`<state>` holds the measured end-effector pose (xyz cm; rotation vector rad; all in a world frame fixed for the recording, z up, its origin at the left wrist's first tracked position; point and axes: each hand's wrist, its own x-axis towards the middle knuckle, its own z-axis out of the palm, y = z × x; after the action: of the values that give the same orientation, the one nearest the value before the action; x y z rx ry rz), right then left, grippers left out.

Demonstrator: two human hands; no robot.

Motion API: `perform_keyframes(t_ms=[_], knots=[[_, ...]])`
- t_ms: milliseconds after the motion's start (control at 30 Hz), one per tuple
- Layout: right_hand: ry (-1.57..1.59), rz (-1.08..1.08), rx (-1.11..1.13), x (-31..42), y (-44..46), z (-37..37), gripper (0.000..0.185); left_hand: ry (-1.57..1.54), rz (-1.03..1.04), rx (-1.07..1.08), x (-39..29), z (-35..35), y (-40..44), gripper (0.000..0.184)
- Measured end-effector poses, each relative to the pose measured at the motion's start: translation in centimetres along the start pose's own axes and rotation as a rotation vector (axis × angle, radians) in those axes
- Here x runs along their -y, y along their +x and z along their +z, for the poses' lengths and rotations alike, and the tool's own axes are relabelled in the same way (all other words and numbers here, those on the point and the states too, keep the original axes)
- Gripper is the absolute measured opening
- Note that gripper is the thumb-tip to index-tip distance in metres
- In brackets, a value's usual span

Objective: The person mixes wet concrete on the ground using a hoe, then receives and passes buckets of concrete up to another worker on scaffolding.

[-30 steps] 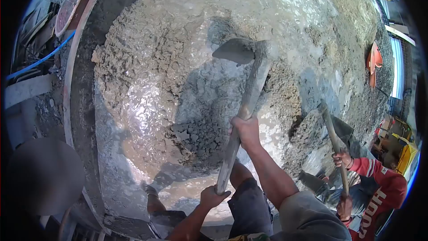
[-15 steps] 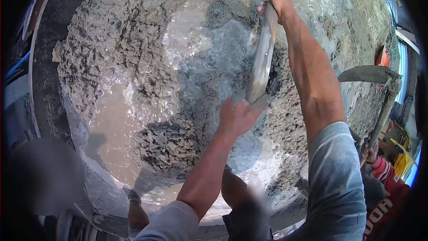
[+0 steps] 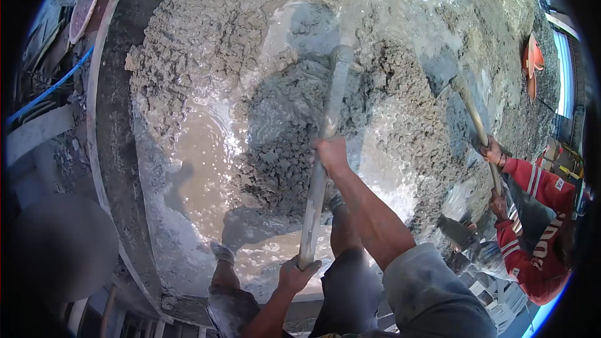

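Both of my hands grip the long wooden handle of a hoe (image 3: 315, 203). My left hand (image 3: 297, 275) is wrapped round its lower end, near my legs. Higher up the handle, my right hand (image 3: 330, 153) is closed round the middle. The far end of the hoe rests in wet grey-brown mortar (image 3: 275, 175), and its blade is mostly hidden there. Clumpy, thicker mix lies around it, with watery mix to the left.
A co-worker in a red sleeve (image 3: 538, 184) holds another long-handled tool (image 3: 472, 109) in the mix at right. A raised edge (image 3: 97, 119) bounds the left side. An orange object (image 3: 533, 59) lies far right; a blue hose (image 3: 56, 87) is at left.
My hands and the hoe swung up and away, then came back down toward me, the blade now in the mix. The co-worker's tool was raised and is now lowered into the mix.
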<state>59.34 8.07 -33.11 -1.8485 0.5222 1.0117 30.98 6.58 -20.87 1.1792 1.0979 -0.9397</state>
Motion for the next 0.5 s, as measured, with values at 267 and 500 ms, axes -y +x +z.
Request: perform_keyframes(t_ms=[267,500], knots=[[-0.065,0.293,0.176,-12.0,-17.9,-1.1,0.042,0.482,-0.430,0.296,15.8,8.8,-7.7,0.071],[0.152,-0.090,0.105,7.4,-3.9,-7.1,0.019,0.238,-0.017,-0.030,-5.6,6.5,3.6,0.061]])
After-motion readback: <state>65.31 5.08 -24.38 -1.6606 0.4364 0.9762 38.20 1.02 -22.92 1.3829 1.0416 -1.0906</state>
